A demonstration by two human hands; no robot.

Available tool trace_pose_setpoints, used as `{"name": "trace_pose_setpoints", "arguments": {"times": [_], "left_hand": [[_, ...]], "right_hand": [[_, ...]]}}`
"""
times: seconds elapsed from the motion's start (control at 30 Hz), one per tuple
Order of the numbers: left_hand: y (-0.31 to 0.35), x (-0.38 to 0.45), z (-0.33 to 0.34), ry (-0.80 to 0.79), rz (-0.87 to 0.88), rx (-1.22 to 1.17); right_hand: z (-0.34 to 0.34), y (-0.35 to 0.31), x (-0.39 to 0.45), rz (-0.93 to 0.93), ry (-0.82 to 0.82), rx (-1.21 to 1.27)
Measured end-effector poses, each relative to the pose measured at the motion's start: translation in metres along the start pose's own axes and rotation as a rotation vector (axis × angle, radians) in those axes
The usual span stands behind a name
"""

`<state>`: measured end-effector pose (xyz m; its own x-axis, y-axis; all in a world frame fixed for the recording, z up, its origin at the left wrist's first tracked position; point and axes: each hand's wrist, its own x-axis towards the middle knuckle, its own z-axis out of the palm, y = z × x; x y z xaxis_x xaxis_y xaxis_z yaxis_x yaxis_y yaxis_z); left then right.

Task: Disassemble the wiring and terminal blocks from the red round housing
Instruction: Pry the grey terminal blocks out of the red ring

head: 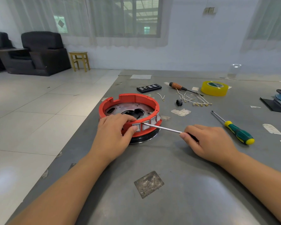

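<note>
**Red round housing on grey table, worked with a screwdriver**

1. Table point(193, 184): grey, scuffed, with torn patches of tape residue; fills the lower and right of the view.

2. Red round housing point(136, 99): sits just left of the table's centre, near its left edge. Open-topped red ring with a notch in its far wall at 11 o'clock; a perforated metal plate with a dark opening lies inside; a black base shows beneath. A row of grey square terminal blocks point(146, 125) is set in the outer wall from 6 to 4 o'clock.

3. Left hand point(115, 133): grips the housing's near rim, fingers curled over the top, thumb pressed on the outermost block.

4. Right hand point(208, 143): at 4 o'clock from the housing, clasps the handle of a slim screwdriver point(162, 128); its tip touches the edge of a block.

5. Yellow tape roll point(214, 88): 2 o'clock, far off.

6. Green-and-yellow screwdriver point(234, 128): 3 o'clock, lying loose.

7. Wooden-handled screwdriver point(178, 86): 1 o'clock.

8. Black bit case point(149, 87): 12 o'clock.

9. Loose white wires point(195, 99) with brass terminals: 2 o'clock, beside a small black part point(179, 102).
</note>
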<state>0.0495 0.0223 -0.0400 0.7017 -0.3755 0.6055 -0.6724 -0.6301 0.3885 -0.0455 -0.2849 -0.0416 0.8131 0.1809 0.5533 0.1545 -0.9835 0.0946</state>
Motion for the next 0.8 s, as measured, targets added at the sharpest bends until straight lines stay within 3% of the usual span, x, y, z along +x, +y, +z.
{"name": "trace_pose_setpoints", "arguments": {"times": [0.2,0.8], "left_hand": [[-0.001,0.002,0.007,0.077,-0.080,0.026],[0.008,0.002,0.010,0.093,-0.095,0.035]], "right_hand": [[0.002,0.001,-0.001,0.013,-0.059,-0.071],[-0.001,-0.003,0.014,-0.050,-0.244,-0.083]]}}
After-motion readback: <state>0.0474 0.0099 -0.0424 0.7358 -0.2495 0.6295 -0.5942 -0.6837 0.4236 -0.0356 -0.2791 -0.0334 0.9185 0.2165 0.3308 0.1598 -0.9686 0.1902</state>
